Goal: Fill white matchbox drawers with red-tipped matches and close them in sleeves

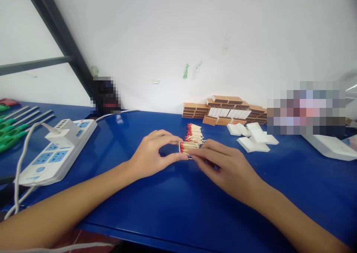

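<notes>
My left hand (152, 154) grips a small white matchbox tray (180, 147) between thumb and fingers at its left end. Red-headed matches (188, 146) lie side by side in the tray, heads to the left. At the tray's right end, my right hand (223, 163) has its fingers pinched together on match sticks; its fingertips partly cover the tray. Just behind the tray, a loose pile of matches (194, 133) rests on the blue table (167, 204), their red heads also mostly to the left.
Stacked brown matchboxes (223, 109) line the wall. Several white empty trays (255, 135) lie to the right. On the left are a white power strip (60, 156) with a plugged-in adapter and cable, and green-handled tools (12, 134). Two areas at the back are blurred out.
</notes>
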A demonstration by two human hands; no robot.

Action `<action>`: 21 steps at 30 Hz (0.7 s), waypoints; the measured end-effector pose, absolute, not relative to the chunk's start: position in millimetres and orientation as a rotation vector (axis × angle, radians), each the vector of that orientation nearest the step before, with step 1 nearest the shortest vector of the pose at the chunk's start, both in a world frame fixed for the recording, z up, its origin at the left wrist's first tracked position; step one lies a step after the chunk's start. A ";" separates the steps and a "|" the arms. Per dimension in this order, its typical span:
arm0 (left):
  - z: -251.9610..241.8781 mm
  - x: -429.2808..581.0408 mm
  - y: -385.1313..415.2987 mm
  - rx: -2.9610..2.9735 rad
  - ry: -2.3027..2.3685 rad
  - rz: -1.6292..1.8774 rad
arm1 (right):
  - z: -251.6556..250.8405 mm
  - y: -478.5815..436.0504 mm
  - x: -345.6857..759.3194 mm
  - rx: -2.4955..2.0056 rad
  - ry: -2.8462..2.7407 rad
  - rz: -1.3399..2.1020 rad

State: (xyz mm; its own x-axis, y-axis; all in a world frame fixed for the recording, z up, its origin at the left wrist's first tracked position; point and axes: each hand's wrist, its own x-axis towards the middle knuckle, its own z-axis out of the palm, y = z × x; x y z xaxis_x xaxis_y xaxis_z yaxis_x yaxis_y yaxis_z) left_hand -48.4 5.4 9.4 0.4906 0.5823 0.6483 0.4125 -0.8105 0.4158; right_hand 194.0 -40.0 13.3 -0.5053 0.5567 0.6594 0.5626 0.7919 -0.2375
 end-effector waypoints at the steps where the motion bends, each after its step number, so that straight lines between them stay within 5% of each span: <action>1: 9.7 -48.3 5.4 2.534 0.857 1.222 | 13.4 -40.0 193.9 -0.825 -2.217 -0.014; 21: 11.0 -48.1 4.8 2.524 0.870 1.238 | 17.8 -41.6 192.6 -0.857 -2.157 0.007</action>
